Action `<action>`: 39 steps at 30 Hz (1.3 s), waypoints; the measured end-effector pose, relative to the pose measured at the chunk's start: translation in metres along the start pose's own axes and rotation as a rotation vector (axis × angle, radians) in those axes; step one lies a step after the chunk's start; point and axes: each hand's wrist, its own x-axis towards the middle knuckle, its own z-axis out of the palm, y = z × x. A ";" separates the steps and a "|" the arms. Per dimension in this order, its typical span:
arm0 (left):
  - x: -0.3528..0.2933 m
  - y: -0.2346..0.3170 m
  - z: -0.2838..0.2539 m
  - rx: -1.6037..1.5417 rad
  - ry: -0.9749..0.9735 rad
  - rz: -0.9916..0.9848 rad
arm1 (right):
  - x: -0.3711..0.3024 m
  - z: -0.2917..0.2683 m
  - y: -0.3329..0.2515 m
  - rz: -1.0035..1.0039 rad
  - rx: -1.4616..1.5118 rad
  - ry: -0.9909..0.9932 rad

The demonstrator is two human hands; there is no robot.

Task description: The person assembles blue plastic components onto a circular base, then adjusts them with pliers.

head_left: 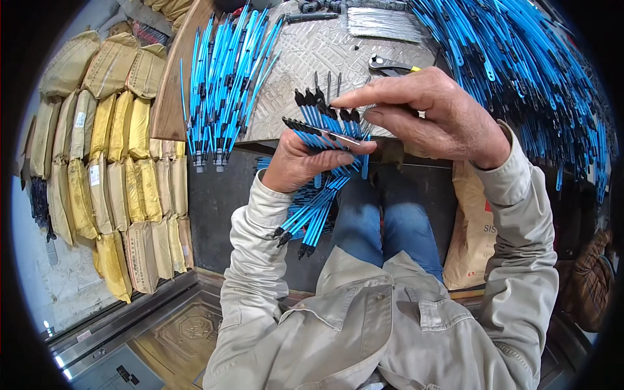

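Observation:
My left hand (294, 161) is closed around a row of thin blue strips with black ends (318, 138), its thumb lying along their near side. Just beyond it, more black-tipped blue strips (314, 105) stand bunched beside a few upright thin metal pins on the worktop. My right hand (432, 117) reaches in from the right, index finger and thumb stretched out with their tips apart, over the black ends. Whether those fingertips touch the ends is hard to see. Below my left wrist, another bundle of blue strips (304, 221) hangs beside my leg.
Blue strips (227, 78) lie piled at the worktop's left, and a large heap (520, 78) covers the right. Pliers (392, 65) and thin metal wires (383, 23) lie on the worktop (299, 45). Yellow and tan packages (117, 130) are stacked left; a paper sack (469, 227) stands right of my legs.

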 end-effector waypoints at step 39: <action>-0.007 -0.005 0.001 -0.011 -0.011 0.097 | 0.022 0.020 -0.024 0.039 -0.301 0.157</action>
